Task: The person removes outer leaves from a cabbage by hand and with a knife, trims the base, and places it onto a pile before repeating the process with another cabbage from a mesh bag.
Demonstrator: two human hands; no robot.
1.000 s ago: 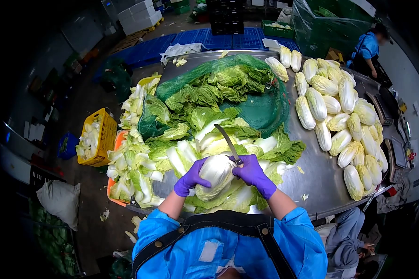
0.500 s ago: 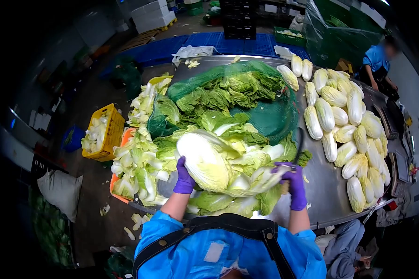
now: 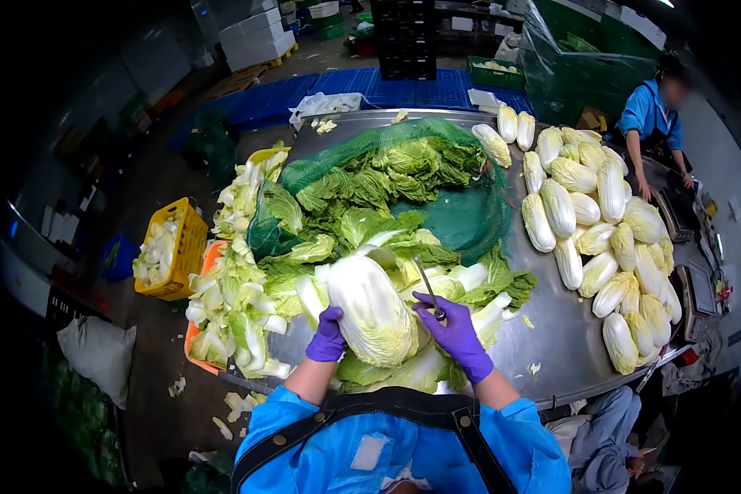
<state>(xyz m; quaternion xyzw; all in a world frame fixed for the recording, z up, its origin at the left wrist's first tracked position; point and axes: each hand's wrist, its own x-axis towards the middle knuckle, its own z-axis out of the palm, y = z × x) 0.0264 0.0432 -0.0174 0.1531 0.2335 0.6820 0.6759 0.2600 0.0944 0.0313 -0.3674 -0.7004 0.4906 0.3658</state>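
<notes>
In purple gloves, my left hand (image 3: 327, 336) grips the left side of a napa cabbage (image 3: 372, 309), its white base up and away from me. My right hand (image 3: 454, 331) is closed around the handle of a knife (image 3: 425, 280), whose dark narrow blade points away from me beside the cabbage. Loose green outer leaves (image 3: 403, 370) lie beneath and around the cabbage. Just beyond, a green mesh sack (image 3: 461, 218) lies spread out with more leafy green pieces (image 3: 387, 177) in it.
On the right of the metal table (image 3: 543, 329) lie many trimmed cabbages (image 3: 584, 206). Leaf scraps fill an orange-rimmed crate (image 3: 196, 350) at the left; a yellow crate (image 3: 191, 247) stands on the floor. A co-worker in blue (image 3: 646, 115) is by a scale (image 3: 675, 214).
My right hand has moved left, closer to the cabbage, and no longer holds the pulled leaf. The cabbage is turned more upright. The co-worker has reached towards the scale.
</notes>
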